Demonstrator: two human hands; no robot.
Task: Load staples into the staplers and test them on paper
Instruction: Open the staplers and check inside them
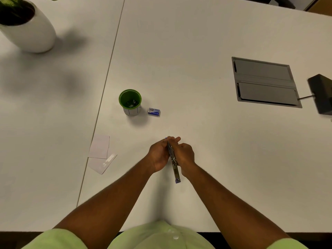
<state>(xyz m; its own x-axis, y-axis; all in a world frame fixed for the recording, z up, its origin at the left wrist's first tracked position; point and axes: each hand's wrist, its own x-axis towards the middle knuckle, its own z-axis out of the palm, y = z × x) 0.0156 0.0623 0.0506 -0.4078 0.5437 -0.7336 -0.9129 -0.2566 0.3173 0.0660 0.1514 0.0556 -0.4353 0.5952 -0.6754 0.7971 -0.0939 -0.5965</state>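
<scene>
Table (197, 42): white top, taking up nearly the whole view; a thin seam is running from the far edge down toward the near left.
Person: leaning over the near edge in a light green shirt, both bare forearms reaching forward and meeting near the middle.
Plant pot (30, 31): white and rounded, sitting at the far left corner with dark soil and a few leaves showing.
Cable hatch (264, 81): grey double-flap panel lying flush in the top at the right.
Black device (321, 94): sitting just right of the hatch, partly cut off by the frame; type unclear.
Paper (100, 153): two pale sheets overlapping on the top, left of the hands and well apart from them.
Left hand (159, 155): fingers are curling round the far part of the stapler from the left side.
Right hand (185, 154): closing on the same tool from the right; fingertips are overlapping those of the other hand at the far end.
Stapler (175, 168): metal body swung open, held between both hands above the top; its near end with a blue tip is sticking out toward the person.
Green cup (130, 102): standing upright beyond the hands, small dark bits lying inside.
Staple box (154, 112): small, blue and white, lying just right of the cup, not touching it.
</scene>
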